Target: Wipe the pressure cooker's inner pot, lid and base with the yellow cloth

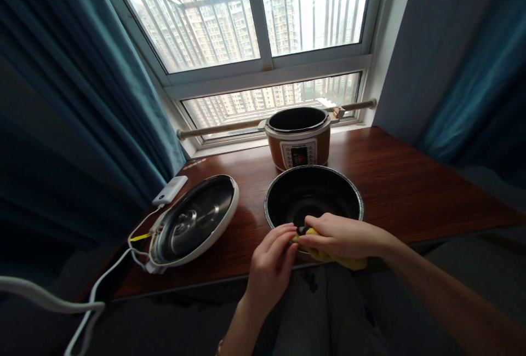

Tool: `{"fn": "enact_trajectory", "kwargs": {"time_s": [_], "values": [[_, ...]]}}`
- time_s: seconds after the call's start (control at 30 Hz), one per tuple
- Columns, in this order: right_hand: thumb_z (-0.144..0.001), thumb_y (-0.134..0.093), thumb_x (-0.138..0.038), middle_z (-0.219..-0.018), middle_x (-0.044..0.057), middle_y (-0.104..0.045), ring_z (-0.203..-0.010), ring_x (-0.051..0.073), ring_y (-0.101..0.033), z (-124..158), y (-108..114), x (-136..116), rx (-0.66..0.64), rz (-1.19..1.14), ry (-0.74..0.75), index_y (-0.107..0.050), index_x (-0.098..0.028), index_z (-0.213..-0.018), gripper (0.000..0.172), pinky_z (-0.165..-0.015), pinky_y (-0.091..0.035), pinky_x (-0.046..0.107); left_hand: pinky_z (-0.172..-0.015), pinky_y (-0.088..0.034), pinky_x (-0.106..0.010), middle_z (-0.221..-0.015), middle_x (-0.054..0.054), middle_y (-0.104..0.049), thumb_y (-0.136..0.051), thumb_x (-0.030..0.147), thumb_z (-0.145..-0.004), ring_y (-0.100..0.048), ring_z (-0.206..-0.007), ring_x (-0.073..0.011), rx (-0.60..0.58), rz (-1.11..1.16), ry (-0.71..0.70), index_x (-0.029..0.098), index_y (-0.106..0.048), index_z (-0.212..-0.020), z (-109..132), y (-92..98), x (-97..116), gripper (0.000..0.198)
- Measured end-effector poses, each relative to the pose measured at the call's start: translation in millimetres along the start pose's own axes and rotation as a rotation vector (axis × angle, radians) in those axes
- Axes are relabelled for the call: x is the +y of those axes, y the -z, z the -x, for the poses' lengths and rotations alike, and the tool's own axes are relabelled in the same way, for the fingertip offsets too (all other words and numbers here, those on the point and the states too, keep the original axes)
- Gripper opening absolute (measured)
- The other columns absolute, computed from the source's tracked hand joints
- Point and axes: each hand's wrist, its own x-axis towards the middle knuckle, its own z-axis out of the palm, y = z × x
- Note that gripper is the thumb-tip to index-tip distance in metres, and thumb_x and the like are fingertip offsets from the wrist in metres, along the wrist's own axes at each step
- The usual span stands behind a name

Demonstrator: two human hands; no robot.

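Observation:
My right hand is closed round a yellow cloth at the near rim of a black inner pot. Part of the cloth hangs down below the fingers. My left hand has its fingertips pinched together on the left end of the cloth. Between the two hands shows a small dark piece, too small to name. Near the table's front edge sits the pot, upright and with nothing visible inside. Both hands hide part of its near side.
Behind the pot stands an open brown-and-white electric cooker. Its round lid leans on the left, dark inner face up. A white power bank lies beyond it, with white cables trailing left. The wooden table meets a window.

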Motion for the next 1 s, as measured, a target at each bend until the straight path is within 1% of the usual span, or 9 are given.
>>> {"fn": "enact_trajectory", "kwargs": {"time_s": [0.07, 0.2, 0.33, 0.47, 0.6, 0.67, 0.77, 0.87, 1.0], "values": [[-0.085, -0.031, -0.060, -0.081, 0.006, -0.062, -0.065, 0.014, -0.054, -3, 4, 0, -0.076, -0.035, 0.041, -0.057, -0.015, -0.096, 0.053, -0.056, -0.035, 0.022, -0.094, -0.045, -0.031, -0.116, -0.007, -0.058, -0.047, 0.008, -0.084, -0.053, -0.109, -0.0161, 0.069, -0.059, 0.009, 0.019, -0.053, -0.113, 6, -2.2, -8, 0.032], [-0.088, -0.029, -0.053, -0.080, 0.006, -0.064, -0.065, 0.013, -0.054, -6, 12, 0, -0.161, -0.005, 0.102, -0.062, -0.013, -0.094, 0.052, -0.058, -0.035, 0.022, -0.100, -0.040, -0.039, -0.119, -0.007, -0.059, -0.048, 0.008, -0.082, -0.051, -0.114, -0.0191, -0.026, -0.244, -0.100, 0.019, -0.051, -0.118, 13, -9.4, -14, 0.038], [-0.083, -0.036, -0.047, -0.070, 0.006, -0.064, -0.056, 0.012, -0.051, -11, 23, 10, -0.279, 0.146, -0.013, -0.067, -0.011, -0.079, 0.047, -0.050, -0.034, 0.022, -0.099, -0.040, -0.044, -0.117, -0.008, -0.060, -0.047, 0.008, -0.082, -0.052, -0.113, -0.0211, 0.002, -0.338, -0.151, 0.019, -0.053, -0.117, 15, -14.6, -13, 0.037], [-0.070, -0.054, -0.041, -0.071, 0.007, -0.066, -0.056, 0.016, -0.057, -21, 37, 26, -0.406, 0.324, -0.178, -0.070, -0.013, -0.080, 0.034, -0.049, -0.037, 0.023, -0.097, -0.041, -0.043, -0.110, -0.007, -0.063, -0.046, 0.007, -0.081, -0.054, -0.108, -0.0202, 0.031, -0.296, -0.127, 0.019, -0.056, -0.110, 15, -16.1, -11, 0.032], [-0.059, -0.069, -0.030, -0.076, 0.011, -0.067, -0.068, 0.023, -0.062, -35, 48, 43, -0.247, 0.570, -0.325, -0.071, -0.012, -0.080, 0.028, -0.056, -0.042, 0.027, -0.097, -0.041, -0.043, -0.104, -0.007, -0.065, -0.046, 0.008, -0.082, -0.055, -0.106, -0.0199, 0.050, -0.232, -0.100, 0.019, -0.058, -0.105, 15, -17.3, -10, 0.029], [-0.062, -0.069, -0.024, -0.079, 0.014, -0.066, -0.073, 0.024, -0.063, -44, 51, 53, -0.137, 0.646, -0.340, -0.070, -0.011, -0.079, 0.022, -0.060, -0.044, 0.029, -0.096, -0.041, -0.043, -0.103, -0.006, -0.065, -0.046, 0.008, -0.082, -0.056, -0.105, -0.0199, 0.060, -0.209, -0.087, 0.019, -0.059, -0.104, 15, -18.1, -10, 0.028], [-0.076, -0.056, -0.014, -0.083, 0.016, -0.066, -0.079, 0.025, -0.062, -60, 54, 68, 0.002, 0.744, -0.190, -0.069, -0.009, -0.081, 0.014, -0.066, -0.045, 0.031, -0.096, -0.041, -0.043, -0.102, -0.006, -0.065, -0.045, 0.008, -0.082, -0.056, -0.104, -0.0195, 0.074, -0.183, -0.071, 0.019, -0.059, -0.102, 15, -19.1, -11, 0.027], [-0.083, -0.041, -0.005, -0.089, 0.015, -0.064, -0.091, 0.024, -0.058, -75, 55, 81, 0.094, 0.855, 0.115, -0.067, -0.008, -0.085, 0.026, -0.077, -0.043, 0.033, -0.096, -0.041, -0.042, -0.101, -0.006, -0.065, -0.045, 0.008, -0.082, -0.056, -0.104, -0.0190, 0.089, -0.169, -0.068, 0.019, -0.060, -0.101, 15, -19.9, -10, 0.026], [-0.089, -0.031, -0.005, -0.104, 0.014, -0.060, -0.107, 0.020, -0.048, -91, 53, 93, 0.082, 0.881, 0.383, -0.063, -0.008, -0.093, 0.032, -0.092, -0.035, 0.034, -0.096, -0.041, -0.042, -0.100, -0.006, -0.066, -0.044, 0.009, -0.083, -0.056, -0.103, -0.0189, 0.113, -0.176, -0.069, 0.019, -0.060, -0.100, 15, -21.1, -9, 0.025]]}}
